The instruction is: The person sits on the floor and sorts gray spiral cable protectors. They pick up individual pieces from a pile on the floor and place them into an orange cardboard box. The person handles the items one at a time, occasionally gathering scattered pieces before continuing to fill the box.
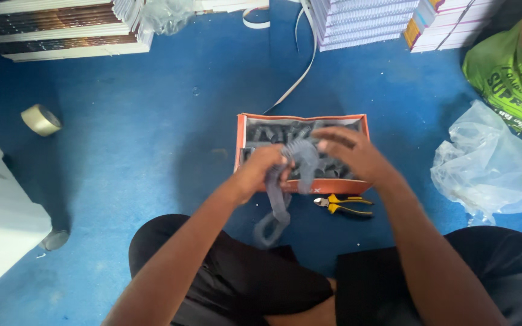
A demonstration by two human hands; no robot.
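1. the left hand (pixel 260 172) is closed around a grey strap (pixel 280 202), which hangs down in a loop toward the person's lap.
2. the right hand (pixel 353 152) pinches the upper end of the same strap, fingers partly spread, just above the orange box (pixel 241 140).
3. the box sits on the blue floor (pixel 152 151) and holds more grey strap pieces.
4. yellow-handled pliers (pixel 342 205) lie just beside the box's near edge.
5. a tape roll (pixel 41 119) lies well apart to the left; a clear plastic bag (pixel 490 166) and a green sack (pixel 509 78) sit to the right.
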